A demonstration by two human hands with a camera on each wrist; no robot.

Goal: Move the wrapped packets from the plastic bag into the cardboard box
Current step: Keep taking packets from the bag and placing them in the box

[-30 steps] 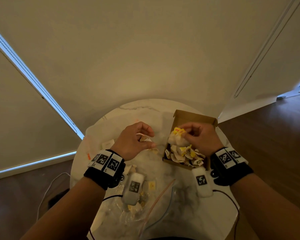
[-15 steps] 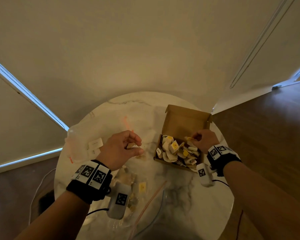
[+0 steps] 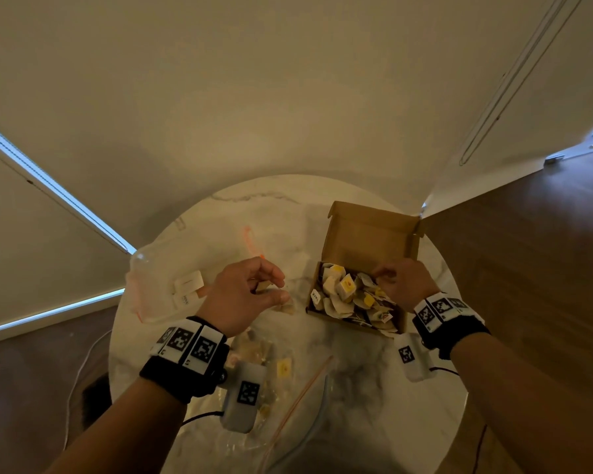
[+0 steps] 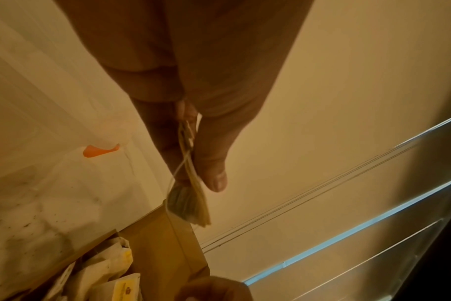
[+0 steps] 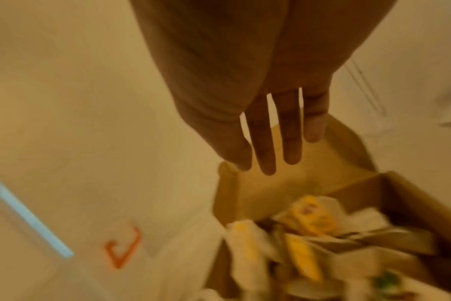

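An open cardboard box stands at the right of the round marble table, with several white and yellow wrapped packets piled inside. My left hand hovers just left of the box. It pinches a flat packet with a string between thumb and fingers. My right hand is over the right side of the box. In the right wrist view its fingers are straight and hold nothing. The clear zip bag lies near me with a few packets in it.
A second clear plastic bag with white labels lies at the table's left edge. Orange marks show on the plastic behind my left hand. Walls close in behind the table, and wood floor lies on both sides.
My right hand has let go of the packets it held above the box and now holds nothing. My left hand still pinches its packet left of the box.
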